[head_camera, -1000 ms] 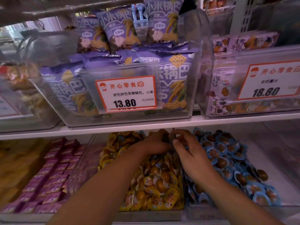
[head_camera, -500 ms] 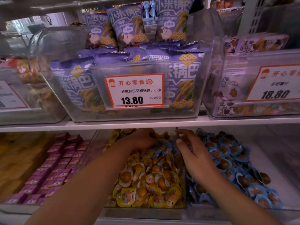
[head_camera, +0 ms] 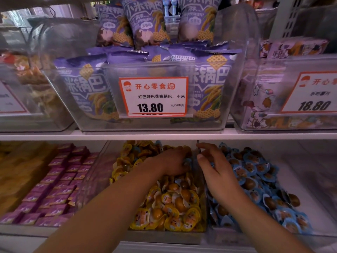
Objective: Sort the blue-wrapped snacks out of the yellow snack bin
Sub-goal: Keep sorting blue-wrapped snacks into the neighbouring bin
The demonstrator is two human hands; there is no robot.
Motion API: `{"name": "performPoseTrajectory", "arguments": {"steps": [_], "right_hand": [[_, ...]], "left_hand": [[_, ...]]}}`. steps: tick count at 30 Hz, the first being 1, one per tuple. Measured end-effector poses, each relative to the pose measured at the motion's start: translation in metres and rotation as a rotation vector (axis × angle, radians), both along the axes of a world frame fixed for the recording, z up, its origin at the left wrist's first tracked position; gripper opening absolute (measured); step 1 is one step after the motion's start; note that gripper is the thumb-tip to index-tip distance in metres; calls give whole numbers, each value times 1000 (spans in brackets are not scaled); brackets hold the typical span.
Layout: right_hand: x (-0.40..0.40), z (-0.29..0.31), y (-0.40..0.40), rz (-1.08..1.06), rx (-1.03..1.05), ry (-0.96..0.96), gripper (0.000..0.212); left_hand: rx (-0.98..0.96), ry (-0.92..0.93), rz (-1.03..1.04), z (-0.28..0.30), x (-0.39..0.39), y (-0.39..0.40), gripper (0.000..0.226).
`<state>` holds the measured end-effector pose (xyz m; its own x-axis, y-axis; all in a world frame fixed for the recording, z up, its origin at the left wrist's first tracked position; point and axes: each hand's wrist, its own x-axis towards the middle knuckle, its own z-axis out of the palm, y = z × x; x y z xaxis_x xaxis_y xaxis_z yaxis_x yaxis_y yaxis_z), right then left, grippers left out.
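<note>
1. The yellow snack bin [head_camera: 102, 172], a clear tub full of yellow-wrapped snacks [head_camera: 171, 207], sits on the lower shelf at 6 o'clock in the view; its long axis runs from the shelf front toward the back, 6 to 12 o'clock.
2. The left hand [head_camera: 173, 163] lies palm down deep in this bin, fingers curled into the pile at its far right corner. A blue-wrapped snack [head_camera: 187, 161] shows at the fingertips, at 3 o'clock of the hand; whether the fingers actually grip it I cannot tell.
3. The right hand [head_camera: 217, 170] rests over the neighbouring bin of blue snacks [head_camera: 259, 179], just right of the clear divider wall [head_camera: 199, 148], fingers loosely bent and holding nothing.
4. The blue pile spreads from 12 to 5 o'clock of the right hand.
5. Purple boxes [head_camera: 54, 189] fill the bin at 9 o'clock.
</note>
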<state>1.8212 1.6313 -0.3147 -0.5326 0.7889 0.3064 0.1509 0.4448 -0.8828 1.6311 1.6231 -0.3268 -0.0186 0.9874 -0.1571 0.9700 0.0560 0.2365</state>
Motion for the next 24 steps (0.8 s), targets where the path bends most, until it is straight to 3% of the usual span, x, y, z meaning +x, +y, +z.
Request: {"name": "performPoseTrajectory", "arguments": {"steps": [6, 10, 13, 15, 17, 19, 21, 24], "right_hand": [[-1, 0, 0, -5, -9, 1, 25], [1, 0, 1, 4, -6, -16, 24], [3, 2, -1, -18, 13, -17, 24], [4, 14, -6, -113, 62, 53, 22], [7, 32, -17, -178, 50, 209, 25], [12, 52, -35, -168, -76, 338, 26], [17, 66, -59, -107, -225, 363, 26], [17, 71, -89, -9, -534, 399, 20]], "left_hand": [[29, 161, 163, -8, 12, 18, 62], [68, -1, 205, 9, 10, 11, 37], [299, -309, 416, 32, 3, -20, 28], [501, -772, 625, 51, 8, -47, 28], [551, -1344, 730, 68, 28, -73, 15], [559, -1574, 776, 80, 53, -93, 13], [670, -1574, 765, 87, 84, -106, 16], [885, -1087, 620, 86, 126, -119, 10]]}}
